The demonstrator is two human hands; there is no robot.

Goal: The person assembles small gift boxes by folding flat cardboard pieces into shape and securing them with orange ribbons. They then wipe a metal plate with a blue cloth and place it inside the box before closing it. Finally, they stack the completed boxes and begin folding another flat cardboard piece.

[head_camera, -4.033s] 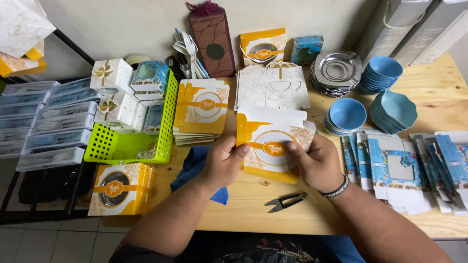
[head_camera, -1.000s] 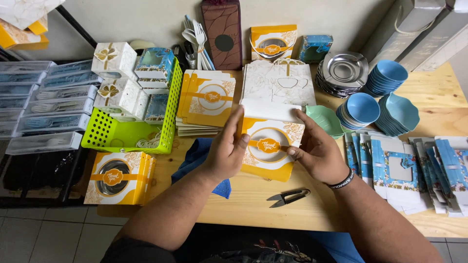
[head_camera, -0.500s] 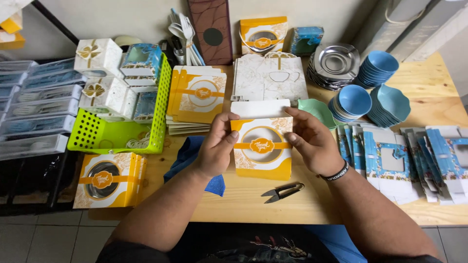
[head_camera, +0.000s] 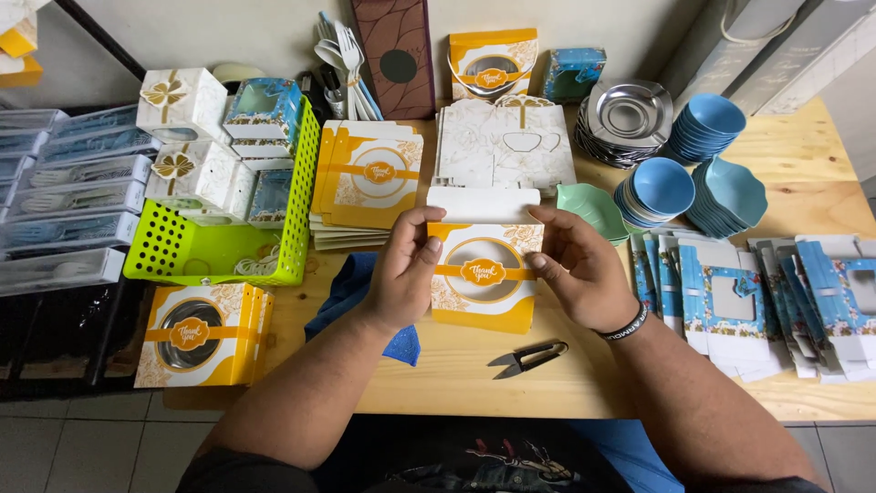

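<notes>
Yellow-and-white gift box point(head_camera: 484, 274), one, sits upright at table centre, pinched on both sides between left hand point(head_camera: 406, 269) and right hand point(head_camera: 573, 265), top flap open. One thread snip point(head_camera: 527, 358) lies at five o'clock; one flat stack of matching boxes point(head_camera: 367, 183) at eleven.

Orange-and-white window box point(head_camera: 484, 274), top flap open, upright above the wooden table point(head_camera: 456, 374).

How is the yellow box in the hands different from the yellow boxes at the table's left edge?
The held yellow box, gripped by the left hand and right hand, has its white top flap open; the finished yellow boxes are closed. The held box is in the hands above the table; the finished ones rest there untouched. Both share a round window and orange band.
</notes>
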